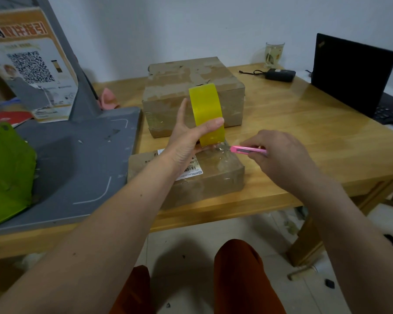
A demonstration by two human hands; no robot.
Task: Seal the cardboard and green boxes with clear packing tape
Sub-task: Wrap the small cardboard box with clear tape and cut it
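My left hand (188,137) grips a yellowish roll of packing tape (207,112), held upright above the small cardboard box (213,177) at the table's front edge. A strip of clear tape runs from the roll down onto that box's top. My right hand (279,155) holds a pink utility knife (247,150), whose blade tip meets the tape strip just below the roll. A larger cardboard box (191,87) stands behind the roll. The green box (7,168) sits at the far left on a grey board.
The grey board (82,155) covers the left of the wooden table (315,132). A black laptop (352,75), a charger (279,74) and a glass (273,54) stand at the back right. A printed poster (30,62) leans at the back left, with a pink object (107,98) beside it.
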